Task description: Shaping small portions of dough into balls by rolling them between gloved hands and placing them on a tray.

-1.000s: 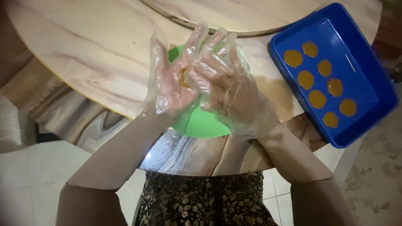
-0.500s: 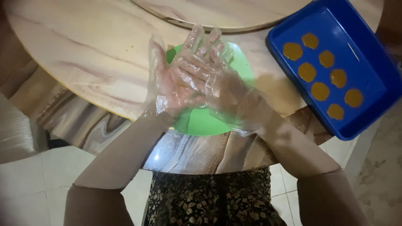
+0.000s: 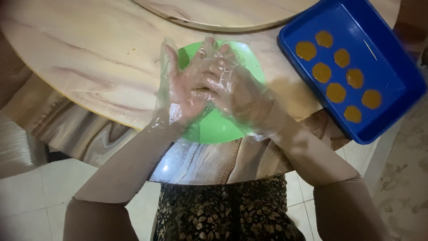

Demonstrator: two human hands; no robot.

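We see a small brownish dough lump (image 3: 201, 90) pressed between our gloved palms, mostly hidden, above a green bowl (image 3: 218, 129).

Table: round top (image 3: 80, 58), pale wood-grain finish, glossy surface.
Raised disc: second wood-grain round (image 3: 223, 13) at table centre, partly cut off by the upper edge.
Floor: pale square tiles (image 3: 31, 201), darker grout lines.
Floor, right side: patterned beige covering (image 3: 401, 178).
Light: bright reflection (image 3: 167, 167) on the near table rim.
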